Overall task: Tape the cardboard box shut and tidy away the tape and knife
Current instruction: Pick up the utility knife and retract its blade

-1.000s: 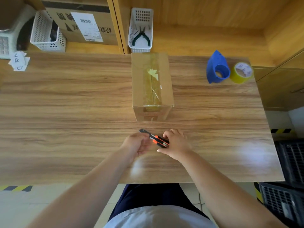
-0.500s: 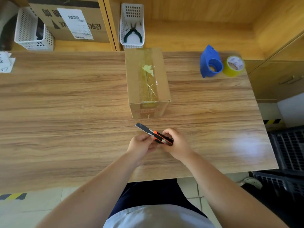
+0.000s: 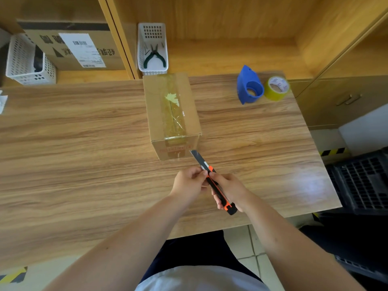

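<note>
Rotated since earlier, the knife (image 3: 214,181) now points its blade at the cardboard box (image 3: 171,114). Right hand (image 3: 230,191) grips its handle; left hand (image 3: 189,183) pinches near the slider.

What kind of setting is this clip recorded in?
Probably a packing bench in a stockroom or small warehouse: a taped cardboard box on a wooden worktable, a labelled shipping carton on the shelf behind, and hazard-striped floor tape.
</note>
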The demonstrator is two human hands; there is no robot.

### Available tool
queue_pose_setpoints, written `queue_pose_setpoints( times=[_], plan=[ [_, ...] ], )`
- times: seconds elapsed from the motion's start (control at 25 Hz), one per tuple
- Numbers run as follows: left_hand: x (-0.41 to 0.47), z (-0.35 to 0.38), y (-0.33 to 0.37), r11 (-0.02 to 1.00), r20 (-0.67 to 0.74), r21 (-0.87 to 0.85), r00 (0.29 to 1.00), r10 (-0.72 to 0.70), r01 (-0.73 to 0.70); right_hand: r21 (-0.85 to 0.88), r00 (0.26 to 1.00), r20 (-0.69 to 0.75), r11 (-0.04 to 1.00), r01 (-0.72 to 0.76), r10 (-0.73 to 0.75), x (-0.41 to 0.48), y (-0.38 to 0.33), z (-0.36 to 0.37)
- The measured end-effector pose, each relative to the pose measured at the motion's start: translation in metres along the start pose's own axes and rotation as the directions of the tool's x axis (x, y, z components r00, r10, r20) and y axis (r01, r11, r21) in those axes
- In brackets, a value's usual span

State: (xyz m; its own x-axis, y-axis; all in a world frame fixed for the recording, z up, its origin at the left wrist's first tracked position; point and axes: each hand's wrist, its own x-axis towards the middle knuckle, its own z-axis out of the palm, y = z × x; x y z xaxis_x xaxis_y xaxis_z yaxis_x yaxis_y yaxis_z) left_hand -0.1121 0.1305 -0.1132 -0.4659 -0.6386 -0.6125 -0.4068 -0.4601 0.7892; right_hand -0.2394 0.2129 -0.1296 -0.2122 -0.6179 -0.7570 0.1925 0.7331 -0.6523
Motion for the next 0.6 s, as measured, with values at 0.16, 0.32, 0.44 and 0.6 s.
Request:
queue_pose_setpoints(
  times=[0.16, 0.32, 0.44, 0.6],
  plan=[
    [0.007, 0.013, 0.017, 0.998, -0.006, 0.027, 0.998, 0.062, -0.062, 0.066, 0.996, 0.042, 0.994, 0.082, -0.085, -0.008, -0.007, -0.017],
    [0.022, 0.027, 0.035, 0.996, 0.001, 0.058, 0.997, 0.074, -0.074, 0.184, 0.978, 0.109, 0.97, 0.158, -0.18, -0.014, -0.014, -0.043],
    [0.029, 0.038, 0.05, 0.994, -0.013, 0.073, 0.997, 0.082, -0.081, 0.236, 0.963, 0.152, 0.954, 0.183, -0.223, -0.009, -0.015, -0.059],
    [0.043, 0.049, 0.068, 0.994, -0.021, 0.082, 0.997, 0.076, -0.074, 0.348, 0.929, 0.245, 0.92, 0.182, -0.277, -0.004, -0.021, -0.077]
  ],
)
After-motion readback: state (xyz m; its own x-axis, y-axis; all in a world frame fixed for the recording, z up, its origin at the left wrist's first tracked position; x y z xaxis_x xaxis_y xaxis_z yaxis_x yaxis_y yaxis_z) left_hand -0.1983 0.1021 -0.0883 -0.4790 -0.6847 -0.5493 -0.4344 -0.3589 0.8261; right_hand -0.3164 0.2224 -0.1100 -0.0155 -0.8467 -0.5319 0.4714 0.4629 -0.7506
